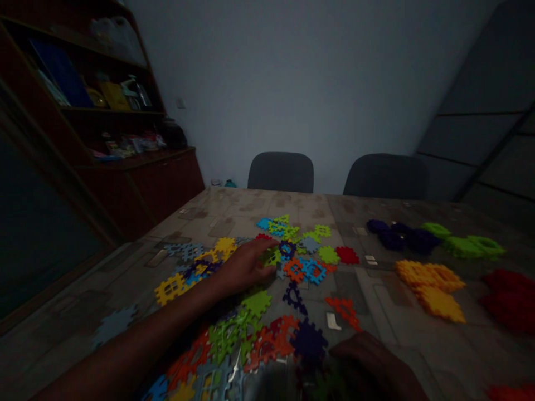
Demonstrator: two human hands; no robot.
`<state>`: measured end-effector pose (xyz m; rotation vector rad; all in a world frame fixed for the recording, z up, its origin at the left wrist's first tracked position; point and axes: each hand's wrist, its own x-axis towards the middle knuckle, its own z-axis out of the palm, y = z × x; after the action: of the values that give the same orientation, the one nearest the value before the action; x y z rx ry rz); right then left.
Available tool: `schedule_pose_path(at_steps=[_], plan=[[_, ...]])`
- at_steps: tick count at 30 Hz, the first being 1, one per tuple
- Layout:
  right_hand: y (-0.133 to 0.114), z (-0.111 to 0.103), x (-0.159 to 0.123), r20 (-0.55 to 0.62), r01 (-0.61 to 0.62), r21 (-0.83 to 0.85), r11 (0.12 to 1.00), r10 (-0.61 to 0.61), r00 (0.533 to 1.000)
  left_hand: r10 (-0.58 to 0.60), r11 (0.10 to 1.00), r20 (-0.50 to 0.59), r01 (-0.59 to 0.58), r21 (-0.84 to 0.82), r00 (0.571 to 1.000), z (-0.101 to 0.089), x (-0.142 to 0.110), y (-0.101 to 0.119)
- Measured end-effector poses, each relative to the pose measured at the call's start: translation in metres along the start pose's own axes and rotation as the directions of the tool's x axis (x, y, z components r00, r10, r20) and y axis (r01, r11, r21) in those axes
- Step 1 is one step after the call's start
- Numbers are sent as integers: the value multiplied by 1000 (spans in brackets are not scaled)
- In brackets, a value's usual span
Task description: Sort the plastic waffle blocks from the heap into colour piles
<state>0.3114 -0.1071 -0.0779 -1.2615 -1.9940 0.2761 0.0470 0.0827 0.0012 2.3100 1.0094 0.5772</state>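
My left hand (246,264) reaches over a loose scatter of flat interlocking plastic tiles (292,267) in many colours on the table (234,214). Its fingers are curled down onto a green tile (271,257) in the middle of the scatter. My right hand (371,362) rests low at the near edge, dark and dim, beside a purple tile (309,341); its fingers are hard to make out.
Sorted piles lie at the right: purple (397,234), green (463,242), yellow (432,287), red (510,298). Two dark chairs (281,171) stand at the far side. A wooden shelf unit (112,139) fills the left wall.
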Motion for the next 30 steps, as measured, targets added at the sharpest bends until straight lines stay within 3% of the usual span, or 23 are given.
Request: schedule_pose_path(at_steps=[3,7,12,15,19,22,25,30], plan=[[-10,-10,3,-36,-84,36,996,85,996,-9,976,108,33,-217,994,8,-24,29],[-20,-17,6,-54,-120,65,991,123,991,7,854,358,180,-488,934,33,-52,60],[-25,-19,7,36,-116,59,991,114,993,34,826,420,211,-522,907,72,-65,74],[-23,-24,7,-12,-95,18,995,96,995,60,826,457,213,-522,887,83,-64,79],[-18,-29,4,-80,-73,-4,997,73,994,201,932,390,-54,-357,898,86,-61,81],[-20,-28,1,-67,-107,39,993,110,992,227,957,305,-154,-245,925,84,-66,74],[-25,-30,5,48,-138,83,987,134,990,198,970,239,-155,-188,951,73,-74,69],[-31,-39,17,342,-39,80,996,9,940,223,968,179,-197,-156,958,53,-91,69]])
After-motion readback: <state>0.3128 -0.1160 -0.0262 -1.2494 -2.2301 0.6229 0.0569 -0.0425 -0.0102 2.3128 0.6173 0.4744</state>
